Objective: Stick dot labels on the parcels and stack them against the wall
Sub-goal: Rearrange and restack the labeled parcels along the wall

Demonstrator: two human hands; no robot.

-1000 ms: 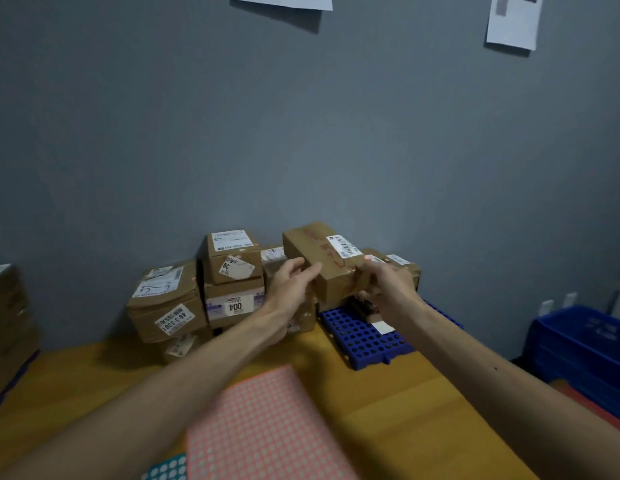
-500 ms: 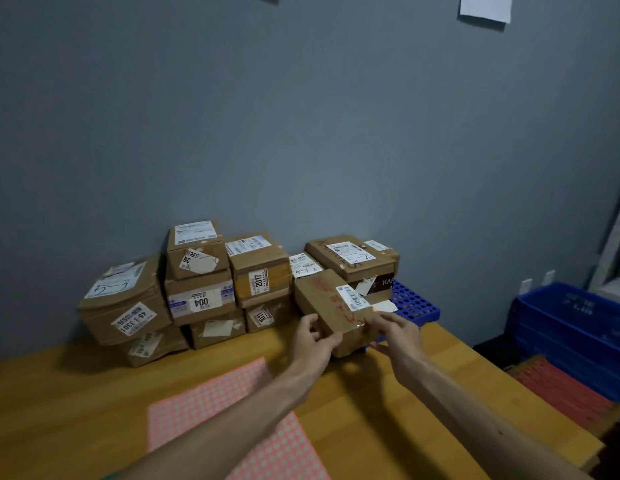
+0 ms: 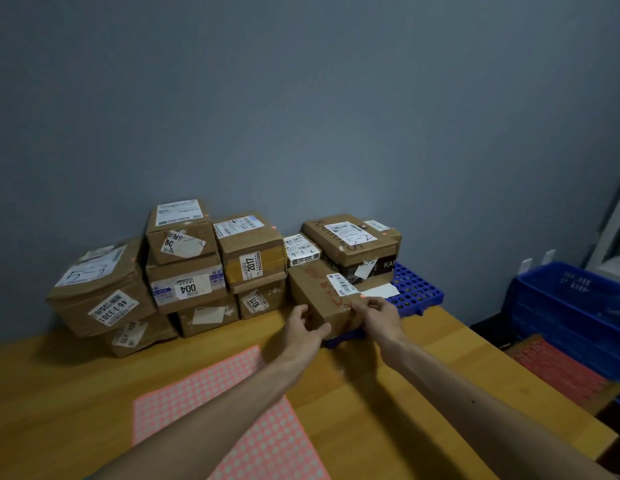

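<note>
My left hand (image 3: 303, 329) is curling round the near left corner of a small cardboard parcel (image 3: 317, 292), thumb on top, fingers down the side. My right hand (image 3: 379, 315) is pinching the near right top edge, fingertips on the lid. Both hands are closed on the one box, nothing else in them.

A pink dot label (image 3: 362, 296) is showing on the lid right at my right fingertips, beside red scribble and a barcode label (image 3: 341, 284). The parcel is lying long-ways, its far end touching the parcel stack (image 3: 187, 271) that is standing against the grey wall (image 3: 336, 116). Its near end is resting on the edge of a blue perforated tray (image 3: 417, 289) on the wooden table (image 3: 457, 355).

Handling, my guess: light, since a loose two-hand grip is managing it. Stiff corrugated board, taped seams, dry and not slippery, corners can crush if squeezed. Best hold is on the two short ends or opposite bottom edges, palms flat, away from the dot so it is not peeling. Contents unknown, so I am treating it as fragile.

The dot-label sheet (image 3: 215, 403) is lying under my left forearm. A blue crate (image 3: 571, 306) is sitting off to the right, well apart.
</note>
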